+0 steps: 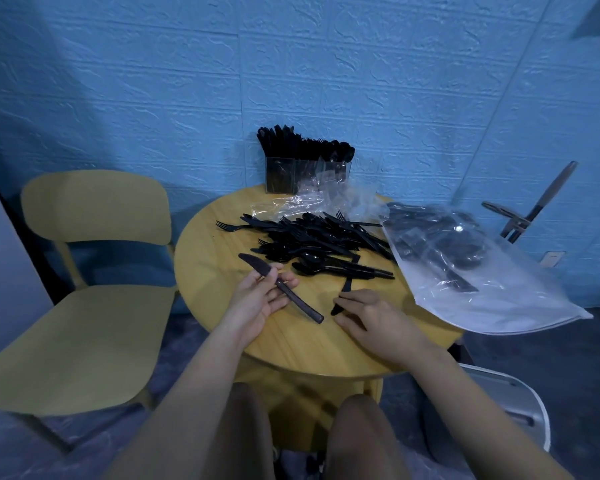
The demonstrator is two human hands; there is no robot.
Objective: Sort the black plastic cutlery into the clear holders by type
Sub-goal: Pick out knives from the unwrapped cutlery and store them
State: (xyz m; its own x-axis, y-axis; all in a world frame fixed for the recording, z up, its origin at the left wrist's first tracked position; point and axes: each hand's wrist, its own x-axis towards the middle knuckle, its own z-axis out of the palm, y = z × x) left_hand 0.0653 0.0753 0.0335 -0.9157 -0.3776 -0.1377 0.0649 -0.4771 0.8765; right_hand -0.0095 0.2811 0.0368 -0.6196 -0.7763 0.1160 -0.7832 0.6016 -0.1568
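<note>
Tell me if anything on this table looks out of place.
Mostly the big clear bag: it hangs over the round table's right edge. Loose cutlery lies heaped mid-table, unsorted.

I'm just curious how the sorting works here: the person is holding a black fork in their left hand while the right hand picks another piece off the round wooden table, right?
Not quite. The head view shows the left hand holding a black knife, not a fork. The rest stands: the right hand is at another black piece on the round wooden table.
</note>
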